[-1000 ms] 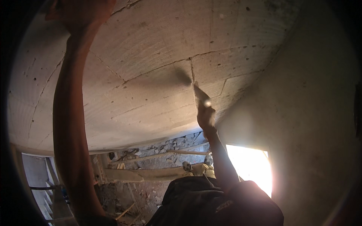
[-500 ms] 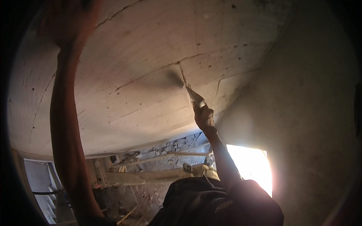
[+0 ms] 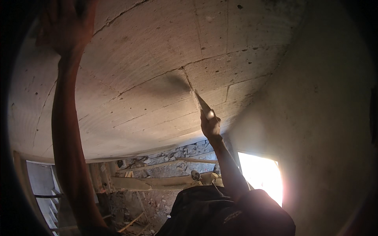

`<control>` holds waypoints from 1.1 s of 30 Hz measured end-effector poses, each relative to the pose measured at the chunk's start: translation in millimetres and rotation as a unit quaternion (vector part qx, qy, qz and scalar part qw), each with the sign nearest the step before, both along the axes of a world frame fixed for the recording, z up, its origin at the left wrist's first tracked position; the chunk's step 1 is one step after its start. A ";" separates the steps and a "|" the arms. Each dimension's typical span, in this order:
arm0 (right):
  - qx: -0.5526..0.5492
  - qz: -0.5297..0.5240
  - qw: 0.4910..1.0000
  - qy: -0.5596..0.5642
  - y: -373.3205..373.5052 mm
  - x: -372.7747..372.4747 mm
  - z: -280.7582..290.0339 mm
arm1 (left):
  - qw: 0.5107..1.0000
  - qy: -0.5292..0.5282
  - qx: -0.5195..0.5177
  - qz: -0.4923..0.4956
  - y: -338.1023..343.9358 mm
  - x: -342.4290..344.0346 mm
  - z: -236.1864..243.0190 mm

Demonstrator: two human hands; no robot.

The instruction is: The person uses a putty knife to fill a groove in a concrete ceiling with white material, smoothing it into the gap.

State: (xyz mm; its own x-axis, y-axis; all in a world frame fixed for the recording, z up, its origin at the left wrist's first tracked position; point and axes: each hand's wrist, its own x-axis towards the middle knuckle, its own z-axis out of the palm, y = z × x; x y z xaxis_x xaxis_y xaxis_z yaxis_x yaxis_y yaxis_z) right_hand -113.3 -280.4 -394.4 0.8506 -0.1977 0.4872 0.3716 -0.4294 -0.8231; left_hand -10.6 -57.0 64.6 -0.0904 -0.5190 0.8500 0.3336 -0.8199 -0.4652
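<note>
My left hand [image 3: 67,26] is raised at the upper left, fingers apart, against or very close to the pale cracked wall [image 3: 145,51]; its fingertips leave the view. My right hand [image 3: 211,125] grips a metal scraper or putty knife [image 3: 202,102], whose tip touches a short groove [image 3: 188,78] branching down from a long crack, with a pale rough streak beside the blade. The blade's shadow falls to its upper left.
A smooth side wall [image 3: 323,118] runs down the right, with a bright opening [image 3: 258,173] low in it. Below are my shoes [image 3: 196,175] on a wooden plank [image 3: 157,181], over broken rubble [image 3: 138,208] and loose boards [image 3: 130,222]. A grey opening [image 3: 41,181] is at the lower left.
My left hand has shifted left and slightly down in the picture. The scraper and my right hand have moved slightly left, the tip lower along the groove, and the wall's cracks appear shifted too.
</note>
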 end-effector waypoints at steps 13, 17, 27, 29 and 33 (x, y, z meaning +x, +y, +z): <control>-0.008 0.049 0.993 0.105 -3.5 6.3 10.8 | 1.000 -0.005 0.004 0.017 5.4 -3.7 -0.7; 0.034 0.069 0.993 0.085 12.1 -13.3 41.1 | 0.998 -0.033 0.052 -0.017 23.9 -14.0 21.8; -0.126 -0.070 0.983 -0.110 -1.8 -21.2 39.1 | 0.995 0.003 -0.001 -0.101 15.1 9.9 4.0; -0.112 -0.067 0.991 0.025 -8.1 -5.5 20.9 | 0.995 0.054 -0.063 -0.063 3.0 8.4 -14.8; -0.061 -0.033 0.997 0.036 7.7 -11.8 37.6 | 0.997 -0.010 -0.003 -0.078 11.4 0.1 -0.5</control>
